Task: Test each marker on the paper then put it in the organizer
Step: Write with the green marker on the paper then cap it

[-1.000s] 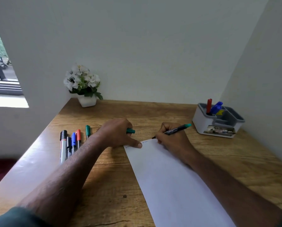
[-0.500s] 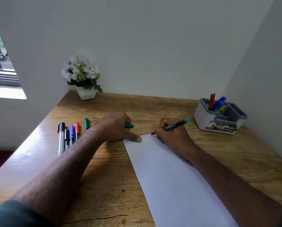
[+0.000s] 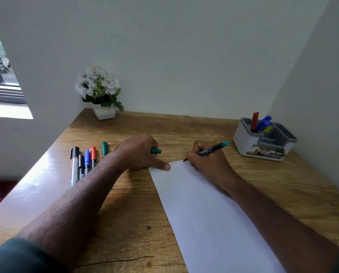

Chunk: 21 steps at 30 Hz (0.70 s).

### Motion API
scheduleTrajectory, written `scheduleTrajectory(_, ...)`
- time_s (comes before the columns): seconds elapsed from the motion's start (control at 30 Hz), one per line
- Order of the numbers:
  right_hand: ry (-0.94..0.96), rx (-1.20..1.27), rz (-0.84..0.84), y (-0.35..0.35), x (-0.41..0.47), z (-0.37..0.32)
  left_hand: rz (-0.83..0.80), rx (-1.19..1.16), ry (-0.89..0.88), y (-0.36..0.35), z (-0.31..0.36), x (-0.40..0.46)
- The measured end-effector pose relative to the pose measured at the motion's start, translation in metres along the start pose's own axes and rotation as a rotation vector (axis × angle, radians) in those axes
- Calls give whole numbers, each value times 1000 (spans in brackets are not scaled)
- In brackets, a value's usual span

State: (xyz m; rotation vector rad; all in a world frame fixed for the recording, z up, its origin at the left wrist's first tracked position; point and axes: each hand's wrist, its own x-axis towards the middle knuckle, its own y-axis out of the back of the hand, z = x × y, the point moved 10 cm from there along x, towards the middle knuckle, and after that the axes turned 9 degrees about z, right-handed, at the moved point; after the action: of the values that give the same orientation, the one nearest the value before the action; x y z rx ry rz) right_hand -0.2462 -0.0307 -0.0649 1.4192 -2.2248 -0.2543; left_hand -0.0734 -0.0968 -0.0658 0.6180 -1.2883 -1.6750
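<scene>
A white paper sheet [image 3: 204,209] lies on the wooden desk [image 3: 125,203]. My right hand [image 3: 210,164] grips a black marker with a green end [image 3: 210,150], its tip touching the paper's far edge beside faint scribbles. My left hand [image 3: 139,152] holds the green cap [image 3: 156,150] in its fingers while its thumb presses the paper's far left corner. Several capped markers [image 3: 84,162] lie in a row to the left. The grey-white organizer [image 3: 263,142] at the far right holds a red marker [image 3: 254,121] and blue markers [image 3: 264,123].
A white pot of white flowers [image 3: 100,95] stands in the far left corner. Walls close off the desk at the back and the right. A window opening is at the far left, and the desk's left edge drops off beside the marker row.
The view has tilted slightly, shifting everything a little lower in frame. My right hand has moved the marker tip a little along the paper's far edge. My left hand stays put.
</scene>
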Motion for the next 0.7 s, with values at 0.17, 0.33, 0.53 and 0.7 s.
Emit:
scheduleTrajectory(0.17, 29, -15, 21, 2, 1, 0, -5, 2, -5, 0, 2, -1)
scheduleTrajectory(0.33, 17, 5, 15, 1, 1, 0, -10, -3, 3, 0, 0, -1)
scheduleTrajectory(0.53, 31, -17, 25, 2, 1, 0, -11, 6, -6, 0, 2, -2)
scheduleTrajectory(0.7, 29, -22, 38, 4, 1, -1, -8, 6, -11, 1, 3, -2)
